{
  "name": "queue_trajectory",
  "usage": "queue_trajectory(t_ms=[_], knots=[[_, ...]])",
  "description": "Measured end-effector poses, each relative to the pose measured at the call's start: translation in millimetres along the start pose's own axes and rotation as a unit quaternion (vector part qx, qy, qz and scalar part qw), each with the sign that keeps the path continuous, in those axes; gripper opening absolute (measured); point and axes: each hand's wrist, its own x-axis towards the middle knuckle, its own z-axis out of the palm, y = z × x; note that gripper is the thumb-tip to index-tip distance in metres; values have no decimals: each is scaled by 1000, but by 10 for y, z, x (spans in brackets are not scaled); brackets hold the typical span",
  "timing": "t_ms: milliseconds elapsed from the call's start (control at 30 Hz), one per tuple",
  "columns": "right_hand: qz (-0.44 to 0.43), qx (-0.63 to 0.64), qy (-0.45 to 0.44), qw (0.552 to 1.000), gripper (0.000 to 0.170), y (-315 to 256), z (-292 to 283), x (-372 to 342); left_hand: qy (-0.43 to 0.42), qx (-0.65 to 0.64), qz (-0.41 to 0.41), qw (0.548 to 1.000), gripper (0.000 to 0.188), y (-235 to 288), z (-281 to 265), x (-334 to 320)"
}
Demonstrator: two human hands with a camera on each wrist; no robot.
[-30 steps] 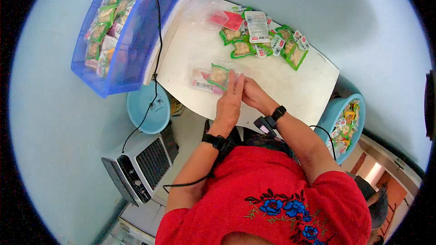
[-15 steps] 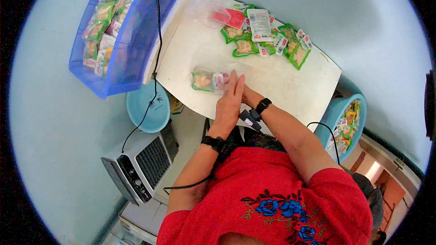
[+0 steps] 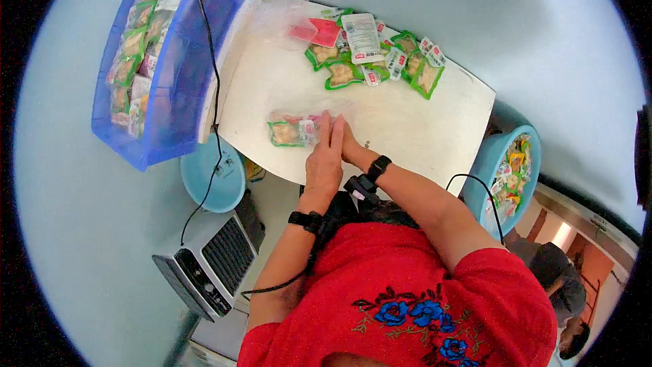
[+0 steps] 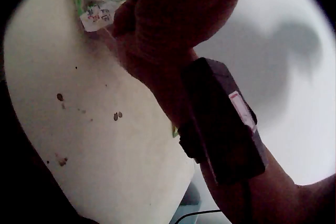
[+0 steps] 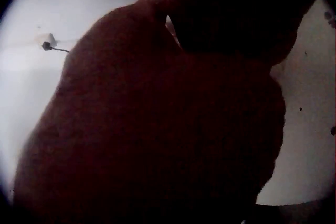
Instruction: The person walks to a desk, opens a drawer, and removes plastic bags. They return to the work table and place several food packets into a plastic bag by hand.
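A clear plastic bag (image 3: 314, 109) lies over the table's front part, with green-edged food packets (image 3: 285, 132) inside, at its left end. My left hand (image 3: 324, 166) rests at the bag's right end, two fingers straight and side by side. My right hand (image 3: 353, 149) meets it from the right and pinches the bag's end, its fingertips largely hidden. In the left wrist view, a packet (image 4: 97, 16) shows beside the dark, curled right hand (image 4: 178, 19). Dark hands fill most of the right wrist view; their fingertips cannot be made out.
Loose packets (image 3: 343, 73) and a red card (image 3: 324, 32) lie at the table's back, beside crumpled clear bags (image 3: 275, 17). A blue crate (image 3: 170, 112) of packets stands left, a light-blue tub (image 3: 533, 163) right, another basin (image 3: 214, 187) below left. A black cable (image 3: 214, 71) hangs near the crate.
The packets in the bag have shifted and lie flatter, pointing left. Both hands have come closer together. The whole head view has moved, so the table appears further left.
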Motion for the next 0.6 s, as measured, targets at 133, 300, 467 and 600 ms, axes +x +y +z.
queue_trajectory(t_ms=[133,300,467,600], knots=[[-29,49,17,998,31,110,19,-20,13,3,14,1000,78,7,5,-3],[-17,-155,-6,988,27,-394,-298,-170,18,8,17,1000,81,32,-48,17],[75,1,15,997,18,-543,-749,-343,2,10,8,1000,83,55,-57,41],[19,-117,139,983,14,-556,-1144,-387,-4,13,4,1000,84,59,-57,45]])
